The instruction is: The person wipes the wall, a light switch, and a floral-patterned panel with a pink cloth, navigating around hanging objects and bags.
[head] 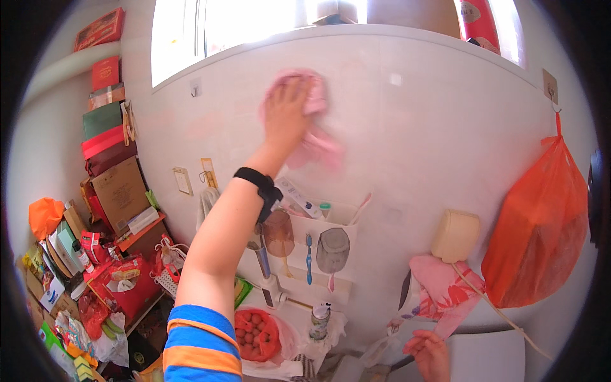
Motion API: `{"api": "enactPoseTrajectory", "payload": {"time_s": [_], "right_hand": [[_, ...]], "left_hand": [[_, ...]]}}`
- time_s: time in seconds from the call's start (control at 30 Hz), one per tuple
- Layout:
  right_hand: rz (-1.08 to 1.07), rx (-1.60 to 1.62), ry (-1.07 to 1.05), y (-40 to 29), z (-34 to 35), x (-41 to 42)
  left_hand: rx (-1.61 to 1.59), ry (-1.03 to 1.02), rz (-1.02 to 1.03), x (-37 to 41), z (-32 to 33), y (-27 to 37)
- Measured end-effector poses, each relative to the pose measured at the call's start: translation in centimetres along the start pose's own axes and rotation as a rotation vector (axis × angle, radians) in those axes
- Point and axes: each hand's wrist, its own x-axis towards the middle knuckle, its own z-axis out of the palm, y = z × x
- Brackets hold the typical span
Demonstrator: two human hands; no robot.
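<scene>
My left hand (pixel 289 107) presses a pink cloth (pixel 315 93) flat against the white tiled wall (pixel 396 138), just below the window sill. The cloth is blurred, and its loose end hangs below my palm. A black band (pixel 255 179) is around my left wrist. Low at the right, my right hand (pixel 429 355) has its fingers loosely bent, with nothing seen in them. Close above it hangs a pink floral cloth (pixel 441 291). Under my left forearm a white wall rack (pixel 343 229) holds toothpaste (pixel 298 198), cups and a blue toothbrush (pixel 309 260).
An orange plastic bag (pixel 539 229) hangs from a hook at the right, near a beige wall box (pixel 456 234) with a cord. Below stand a red bag of eggs (pixel 258 334) and a can (pixel 320 322). Boxes (pixel 119 196) are piled at the left.
</scene>
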Motion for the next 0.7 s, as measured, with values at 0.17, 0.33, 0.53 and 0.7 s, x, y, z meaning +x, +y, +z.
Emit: {"api": "enactPoseTrajectory", "payload": {"time_s": [0.17,0.33,0.53,0.7], "right_hand": [[0.010,0.049,-0.063,0.3,-0.6,0.5],[-0.024,0.043,0.012,0.3,-2.5,0.1],[-0.010,-0.027,-0.046,0.6,-2.0,0.0],[-0.002,0.010,0.021,1.1,-3.1,-0.5]], "left_hand": [[0.031,0.137,-0.351,0.5,0.9,-7.9],[0.014,0.124,-0.110,0.4,1.5,3.9],[-0.061,0.099,-0.183,0.5,0.0,-4.4],[-0.010,0.106,0.033,-0.6,2.0,0.0]]}}
